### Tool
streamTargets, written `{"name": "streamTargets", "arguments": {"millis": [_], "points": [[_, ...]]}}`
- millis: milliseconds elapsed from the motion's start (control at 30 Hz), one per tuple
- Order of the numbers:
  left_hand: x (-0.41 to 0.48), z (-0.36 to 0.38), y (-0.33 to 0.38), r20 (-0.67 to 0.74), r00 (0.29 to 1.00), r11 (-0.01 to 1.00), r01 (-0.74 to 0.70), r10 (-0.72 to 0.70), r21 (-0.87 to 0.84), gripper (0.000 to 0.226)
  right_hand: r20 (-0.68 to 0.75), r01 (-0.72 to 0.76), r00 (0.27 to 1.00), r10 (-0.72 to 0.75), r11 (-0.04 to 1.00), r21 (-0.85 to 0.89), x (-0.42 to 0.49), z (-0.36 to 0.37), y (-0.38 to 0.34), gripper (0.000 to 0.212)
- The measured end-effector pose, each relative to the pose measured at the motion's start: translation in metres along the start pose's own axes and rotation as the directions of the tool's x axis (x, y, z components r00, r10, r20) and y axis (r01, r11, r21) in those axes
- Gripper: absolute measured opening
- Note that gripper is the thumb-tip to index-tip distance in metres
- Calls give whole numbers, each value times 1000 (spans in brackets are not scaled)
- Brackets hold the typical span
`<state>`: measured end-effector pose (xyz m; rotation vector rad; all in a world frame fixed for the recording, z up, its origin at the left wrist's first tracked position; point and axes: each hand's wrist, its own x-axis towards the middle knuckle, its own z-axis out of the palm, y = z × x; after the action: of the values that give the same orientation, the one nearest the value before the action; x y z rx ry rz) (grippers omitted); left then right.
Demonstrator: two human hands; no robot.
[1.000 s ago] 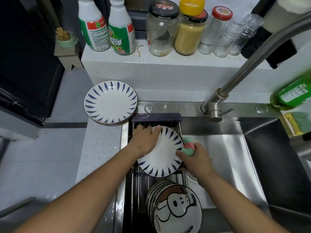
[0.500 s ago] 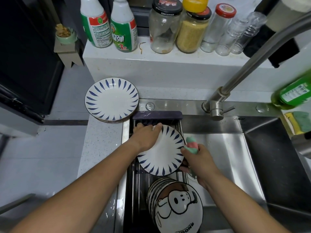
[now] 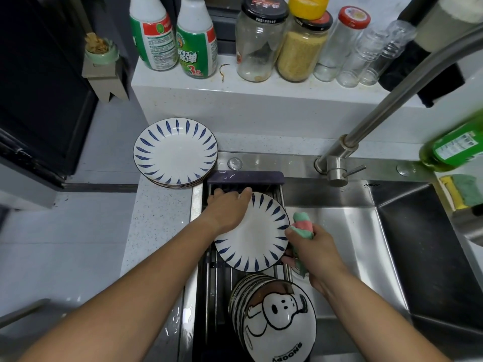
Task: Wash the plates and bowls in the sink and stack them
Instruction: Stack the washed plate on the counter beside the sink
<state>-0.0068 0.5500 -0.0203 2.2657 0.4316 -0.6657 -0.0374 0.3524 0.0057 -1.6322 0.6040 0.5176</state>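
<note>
A white plate with blue leaf strokes (image 3: 257, 237) is held over the dark drain rack (image 3: 245, 177) at the left of the steel sink (image 3: 347, 231). My left hand (image 3: 227, 210) grips its upper left rim, thumb on the face. My right hand (image 3: 312, 250) holds a pink and green cloth (image 3: 303, 223) against the plate's right edge. A stack of matching plates (image 3: 175, 150) sits on the counter left of the sink. Bowls stand on edge in the rack below, the front one a cartoon dog bowl (image 3: 279, 320).
The steel faucet (image 3: 337, 163) arcs over the sink from the back right. Jars and spray bottles (image 3: 196, 37) line the raised ledge behind. A green soap bottle (image 3: 454, 147) and a yellow-green sponge (image 3: 461, 190) sit at the right rim.
My right hand with the cloth has slid a little down and right along the plate's right edge. My left hand keeps its grip on the rim.
</note>
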Motion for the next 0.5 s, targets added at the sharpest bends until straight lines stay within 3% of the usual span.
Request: {"name": "streamTargets", "arguments": {"millis": [133,233,300,400,500], "points": [[2,0,1,-34,988,958,139,-152,-249,33,-9,21,1000,-21,999,-35,-3,-1,-2,17],[-3,0,5,-49,995,985,81,-89,-149,24,-7,49,999,-49,997,-62,-3,-2,-4,16],[-7,-4,9,-49,998,997,42,-45,-62,31,-9,78,997,-79,992,-96,-2,-2,-6,15],[-7,-7,13,-87,996,989,23,-36,-145,49,-25,104,994,-108,986,-133,2,-1,-7,14],[-17,-14,22,-108,994,977,-13,-11,-213,36,-40,139,988,-147,977,-164,3,0,-9,16]]}}
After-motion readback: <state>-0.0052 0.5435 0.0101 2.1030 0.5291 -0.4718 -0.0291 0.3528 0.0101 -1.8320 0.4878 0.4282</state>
